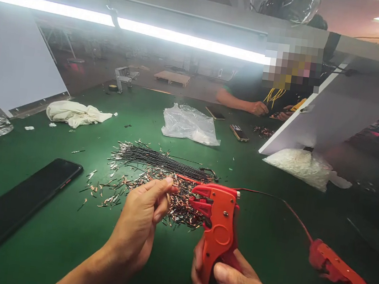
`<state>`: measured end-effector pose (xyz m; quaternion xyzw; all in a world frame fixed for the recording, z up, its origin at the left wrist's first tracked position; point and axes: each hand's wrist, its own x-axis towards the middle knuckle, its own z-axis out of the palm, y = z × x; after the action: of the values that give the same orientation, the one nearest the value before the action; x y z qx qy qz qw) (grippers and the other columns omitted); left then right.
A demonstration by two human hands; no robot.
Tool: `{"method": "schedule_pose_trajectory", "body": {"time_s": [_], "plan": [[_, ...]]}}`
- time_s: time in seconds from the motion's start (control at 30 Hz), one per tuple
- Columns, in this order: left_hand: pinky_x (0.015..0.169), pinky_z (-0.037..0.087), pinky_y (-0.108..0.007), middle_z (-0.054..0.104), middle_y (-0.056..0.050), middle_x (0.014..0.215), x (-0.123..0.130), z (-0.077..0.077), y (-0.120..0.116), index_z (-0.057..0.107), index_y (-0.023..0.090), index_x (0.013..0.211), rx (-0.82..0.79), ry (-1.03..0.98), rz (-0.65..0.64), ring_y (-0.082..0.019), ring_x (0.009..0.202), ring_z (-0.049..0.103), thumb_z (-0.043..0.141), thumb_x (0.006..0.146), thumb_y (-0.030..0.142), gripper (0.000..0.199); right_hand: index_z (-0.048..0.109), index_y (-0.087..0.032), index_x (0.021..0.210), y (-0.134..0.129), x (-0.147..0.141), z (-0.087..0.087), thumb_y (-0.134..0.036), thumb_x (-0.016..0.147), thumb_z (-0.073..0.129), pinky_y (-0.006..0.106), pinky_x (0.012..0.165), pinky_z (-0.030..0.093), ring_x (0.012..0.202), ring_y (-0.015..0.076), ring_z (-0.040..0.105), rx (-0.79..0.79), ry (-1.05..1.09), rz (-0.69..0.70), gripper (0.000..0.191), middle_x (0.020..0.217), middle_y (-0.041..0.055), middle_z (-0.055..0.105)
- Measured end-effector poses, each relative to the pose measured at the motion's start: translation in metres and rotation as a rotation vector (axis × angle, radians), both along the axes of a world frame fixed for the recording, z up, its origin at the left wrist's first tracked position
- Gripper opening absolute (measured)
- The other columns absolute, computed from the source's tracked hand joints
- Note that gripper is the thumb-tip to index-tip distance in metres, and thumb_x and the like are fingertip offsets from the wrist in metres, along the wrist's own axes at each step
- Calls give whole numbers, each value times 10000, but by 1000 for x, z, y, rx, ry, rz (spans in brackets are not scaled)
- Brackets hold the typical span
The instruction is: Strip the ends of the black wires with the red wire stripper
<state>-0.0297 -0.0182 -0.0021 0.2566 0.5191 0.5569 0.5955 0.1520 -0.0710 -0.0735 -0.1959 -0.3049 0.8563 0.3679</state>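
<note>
My right hand [237, 281] is wrapped round the handle of a red-orange wire stripper [223, 222], its jaws pointing left. Just left of those jaws, my left hand [144, 215] is closed in a pinch. A thin wire [183, 189] runs from its fingertips toward the jaws; most of it is hidden. Behind both hands lies a bundle of black wires [162, 161] with bare or metal-tipped ends. Around and below the bundle spreads a heap of short cut wire scraps [181, 210], black with coppery and silvery bits.
A large black phone [19, 204] lies at left, a second red stripper [350, 267] at right with a red cord. Farther back are a white cloth [78, 113], a clear plastic bag [191, 126], a filled bag [300, 167] and two phones. A person [244, 91] sits opposite, holding yellow wires.
</note>
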Motion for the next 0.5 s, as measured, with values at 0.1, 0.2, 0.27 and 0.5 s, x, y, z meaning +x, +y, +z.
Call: {"method": "schedule_pose_trajectory", "body": {"time_s": [0.1, 0.2, 0.27, 0.5], "plan": [[522, 325, -200, 312, 75, 387, 1, 0, -2, 544, 187, 503, 90, 43, 23, -71, 466, 281, 728, 728, 469, 405, 600, -128, 947, 0, -1, 1, -371, 813, 674, 247, 587, 485, 615, 130, 600, -62, 5, -50, 288, 730, 50, 633], [447, 257, -206, 329, 79, 425, 3, 1, -6, 640, 192, 623, 174, 129, 30, -61, 441, 254, 720, 741, 505, 345, 597, -146, 973, 2, -2, 7, -340, 825, 660, 272, 577, 505, 628, 148, 610, -9, 0, -129, 252, 760, 44, 634], [424, 239, -209, 337, 72, 440, 6, 2, -11, 669, 193, 636, 220, 233, 19, -62, 436, 269, 723, 735, 502, 329, 589, -164, 1031, 6, -1, 12, -307, 833, 647, 319, 642, 525, 722, 180, 625, 60, -72, -225, 251, 851, 58, 647], [405, 236, -227, 456, 33, 461, 20, -4, -26, 765, 237, 680, 301, 522, -71, -89, 444, 362, 725, 743, 372, 155, 566, -222, 1085, 24, 17, 31, -237, 846, 602, 410, 869, 447, 920, 222, 561, 367, -370, -539, 242, 1008, 51, 626]]}}
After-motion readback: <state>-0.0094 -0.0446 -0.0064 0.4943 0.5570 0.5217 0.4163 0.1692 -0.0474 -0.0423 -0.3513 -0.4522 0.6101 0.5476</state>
